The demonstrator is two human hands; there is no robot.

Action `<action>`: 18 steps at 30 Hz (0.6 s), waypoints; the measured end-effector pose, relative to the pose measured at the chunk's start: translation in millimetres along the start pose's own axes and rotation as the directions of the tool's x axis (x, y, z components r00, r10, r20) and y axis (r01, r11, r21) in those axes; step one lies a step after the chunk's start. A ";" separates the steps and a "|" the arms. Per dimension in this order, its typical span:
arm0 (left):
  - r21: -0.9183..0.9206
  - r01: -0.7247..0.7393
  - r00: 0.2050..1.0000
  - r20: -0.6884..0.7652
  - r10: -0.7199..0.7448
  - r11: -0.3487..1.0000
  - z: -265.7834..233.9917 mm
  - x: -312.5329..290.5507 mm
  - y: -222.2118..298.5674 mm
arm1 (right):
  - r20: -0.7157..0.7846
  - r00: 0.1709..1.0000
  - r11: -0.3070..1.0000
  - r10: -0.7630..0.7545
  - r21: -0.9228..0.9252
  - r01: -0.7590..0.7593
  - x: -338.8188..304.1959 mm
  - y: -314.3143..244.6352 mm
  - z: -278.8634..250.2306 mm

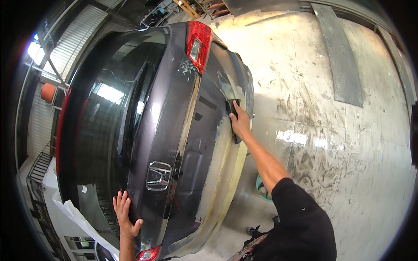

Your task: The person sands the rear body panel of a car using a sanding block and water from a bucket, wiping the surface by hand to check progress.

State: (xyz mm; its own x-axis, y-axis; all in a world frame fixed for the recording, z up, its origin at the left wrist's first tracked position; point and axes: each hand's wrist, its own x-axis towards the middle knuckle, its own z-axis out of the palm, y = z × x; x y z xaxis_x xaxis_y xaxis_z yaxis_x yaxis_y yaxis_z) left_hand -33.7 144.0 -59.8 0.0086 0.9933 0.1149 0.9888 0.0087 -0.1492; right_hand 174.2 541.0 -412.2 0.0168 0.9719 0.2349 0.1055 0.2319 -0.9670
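Observation:
The rear of a dark grey car [163,95] fills the middle of the head view. My right hand [240,122] is closed on a dark, flat sanding block [234,104], pressed against the car's lower rear body. Around the block run a sanded patch and a long band of pale yellowish filler [222,158]. Resting on the tailgate beside the rear window's edge, my left hand [124,216] lies flat with its fingers apart and nothing in it. Between the hands sits a chrome emblem [159,175]. A red tail light [199,47] is at the far corner.
The rear wiper [132,104] lies along the dark rear window. White masking paper [80,217] hangs by the lower left. A green tub [263,188] stands on the floor beneath my right arm. A grey strip [339,56] lies across the stained floor at far right.

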 end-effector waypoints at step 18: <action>0.018 0.035 0.999 0.027 -0.035 0.999 -4.7 -0.7 0.9 | 0.035 0.971 0.971 -0.236 0.044 0.234 86.2 -29.3 -2.2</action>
State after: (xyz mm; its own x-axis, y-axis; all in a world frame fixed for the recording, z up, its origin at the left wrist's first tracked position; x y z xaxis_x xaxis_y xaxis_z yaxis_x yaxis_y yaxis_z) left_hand -32.0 142.8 -55.3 -0.0303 0.9951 0.0939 0.9857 0.0454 -0.1624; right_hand 174.7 617.9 -363.4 -0.0438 0.8906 0.4526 0.0627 0.4546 -0.8885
